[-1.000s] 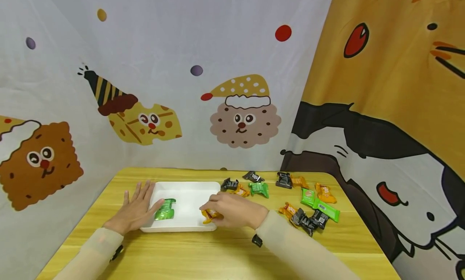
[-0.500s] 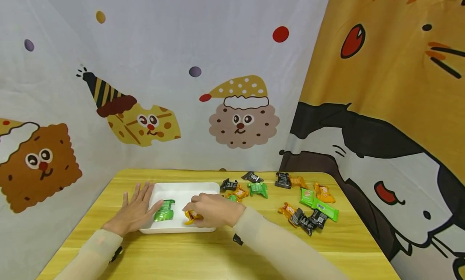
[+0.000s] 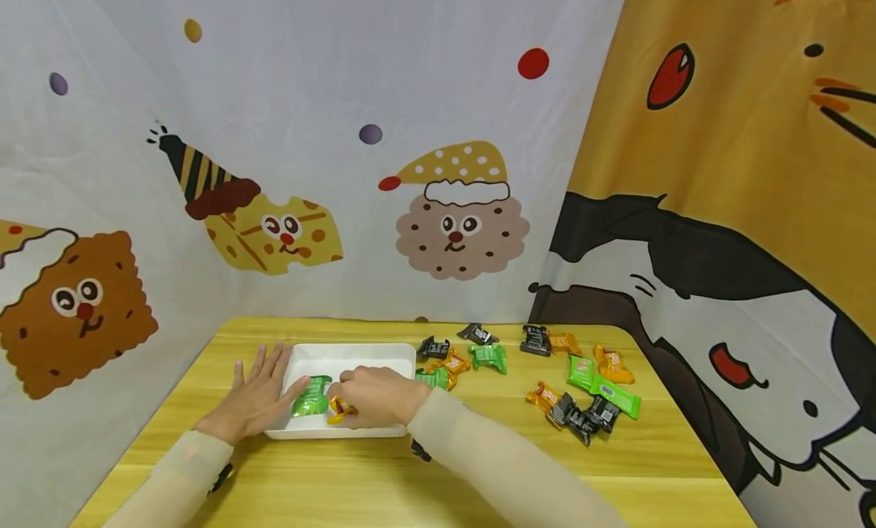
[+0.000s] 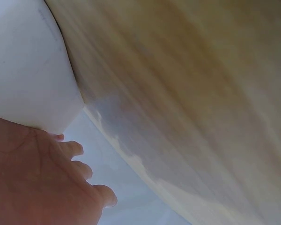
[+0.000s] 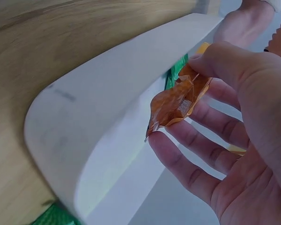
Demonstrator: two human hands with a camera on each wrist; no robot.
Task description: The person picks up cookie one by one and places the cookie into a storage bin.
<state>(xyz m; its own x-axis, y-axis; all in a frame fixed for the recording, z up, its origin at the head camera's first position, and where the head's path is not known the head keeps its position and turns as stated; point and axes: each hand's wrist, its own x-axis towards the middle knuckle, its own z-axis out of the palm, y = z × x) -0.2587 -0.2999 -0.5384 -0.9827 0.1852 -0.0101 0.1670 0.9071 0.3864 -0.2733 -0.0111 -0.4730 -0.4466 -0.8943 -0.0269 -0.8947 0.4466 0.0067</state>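
Observation:
A shallow white tray (image 3: 369, 354) stands on the table, with a green-wrapped candy (image 3: 312, 397) lying at its left side. My right hand (image 3: 385, 397) pinches an orange-wrapped candy (image 3: 338, 411) between thumb and fingers, low inside the tray and just right of the green one. In the right wrist view the crinkled orange wrapper (image 5: 175, 101) shows clearly between thumb and fingertips, with part of the green wrapper (image 5: 177, 70) behind it. At the tray's left edge rests my left hand (image 3: 249, 400), its fingers straight and spread.
Right of the tray lie a green candy (image 3: 433, 378), an orange candy (image 3: 455, 361) and black candies (image 3: 433, 348). Several more candies in green (image 3: 616, 396), orange (image 3: 614, 364) and black (image 3: 573, 418) are scattered farther right. A printed cloth (image 3: 308, 94) hangs behind the table.
My right hand has moved left across the tray with the orange candy, up beside the green one. A green candy right of the tray has come into view. The left hand has stayed put.

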